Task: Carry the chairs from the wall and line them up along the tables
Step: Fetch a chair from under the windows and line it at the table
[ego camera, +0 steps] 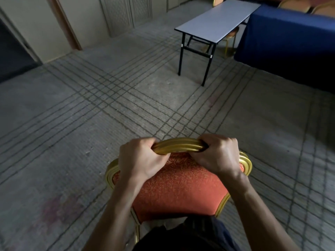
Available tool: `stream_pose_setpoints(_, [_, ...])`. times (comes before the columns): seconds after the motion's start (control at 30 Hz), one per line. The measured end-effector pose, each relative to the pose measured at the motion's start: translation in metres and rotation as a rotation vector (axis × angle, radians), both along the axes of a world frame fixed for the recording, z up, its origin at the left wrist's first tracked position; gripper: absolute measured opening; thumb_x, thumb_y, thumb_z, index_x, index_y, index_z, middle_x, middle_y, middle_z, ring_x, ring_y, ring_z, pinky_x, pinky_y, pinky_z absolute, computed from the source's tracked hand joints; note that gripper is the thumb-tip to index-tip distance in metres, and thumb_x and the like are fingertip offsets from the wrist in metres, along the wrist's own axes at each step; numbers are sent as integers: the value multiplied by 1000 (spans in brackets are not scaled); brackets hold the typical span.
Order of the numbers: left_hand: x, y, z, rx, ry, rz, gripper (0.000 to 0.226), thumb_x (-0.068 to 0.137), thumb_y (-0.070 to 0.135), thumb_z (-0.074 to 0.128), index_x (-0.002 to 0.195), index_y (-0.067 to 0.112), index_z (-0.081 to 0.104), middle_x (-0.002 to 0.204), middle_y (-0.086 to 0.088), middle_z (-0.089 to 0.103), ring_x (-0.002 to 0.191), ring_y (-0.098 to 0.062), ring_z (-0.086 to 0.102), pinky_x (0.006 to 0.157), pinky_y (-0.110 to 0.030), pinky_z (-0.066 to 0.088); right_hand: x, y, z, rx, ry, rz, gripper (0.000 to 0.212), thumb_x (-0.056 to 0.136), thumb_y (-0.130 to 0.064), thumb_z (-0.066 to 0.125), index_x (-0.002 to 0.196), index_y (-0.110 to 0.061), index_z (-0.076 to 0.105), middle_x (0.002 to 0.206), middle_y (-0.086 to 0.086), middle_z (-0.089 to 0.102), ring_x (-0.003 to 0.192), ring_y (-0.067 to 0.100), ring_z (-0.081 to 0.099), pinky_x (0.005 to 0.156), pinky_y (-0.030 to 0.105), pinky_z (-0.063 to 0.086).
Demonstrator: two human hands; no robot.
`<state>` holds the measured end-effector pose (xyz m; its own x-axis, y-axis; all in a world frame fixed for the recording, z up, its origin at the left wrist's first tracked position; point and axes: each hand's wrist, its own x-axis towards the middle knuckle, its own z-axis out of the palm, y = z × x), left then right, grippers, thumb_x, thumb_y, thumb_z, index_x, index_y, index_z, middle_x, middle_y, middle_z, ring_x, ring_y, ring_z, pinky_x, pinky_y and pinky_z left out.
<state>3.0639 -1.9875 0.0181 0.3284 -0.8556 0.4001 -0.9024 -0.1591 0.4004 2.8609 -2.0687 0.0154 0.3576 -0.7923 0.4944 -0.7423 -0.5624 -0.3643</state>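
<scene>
Head view: both hands, left (143, 158) and right (218, 154), curl tightly round the top rail of the chair (178, 185), held close against the body, likely for carrying across the carpet (90, 105) toward the table (217, 20), well ahead.

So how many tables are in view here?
2. A bare grey folding table stands at upper centre; a blue-draped table sits beside it at upper right, cut off by the frame. Others may lie out of view.
</scene>
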Motion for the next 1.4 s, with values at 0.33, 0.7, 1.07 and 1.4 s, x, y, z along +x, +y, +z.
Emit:
stream_pose_setpoints(0.33, [49,-225,-14,5,29,-47,47,61,51,74,52,23,38,49,4,53,49,-20,55,51,-28,38,45,-217,-21,6,-36,-32,30,69,-46,63,58,-18,57,55,-7,57,50,17,56,49,29,45])
stream_pose_setpoints(0.7, [110,-443,-2,1,4,12,49,64,49,72,53,15,39,45,8,42,43,-17,46,47,-31,41,114,-455,-13,8,-72,77,25,69,-41,62,57,-20,55,53,-8,53,48,14,51,50,25,37])
stream_pose_setpoints(1.07, [252,-650,-39,63,73,64,51,68,61,66,53,15,50,46,8,51,44,-12,51,50,-32,47,256,-671,-36,54,14,98,26,66,-43,64,57,-21,56,53,-9,54,48,15,53,49,27,41])
stream_pose_setpoints(1.4, [374,-866,-4,63,-36,-56,47,63,58,70,53,17,50,47,8,52,46,-16,55,50,-25,34,368,-860,-7,52,-7,-4,26,66,-43,65,58,-20,56,53,-8,55,47,14,53,48,28,44])
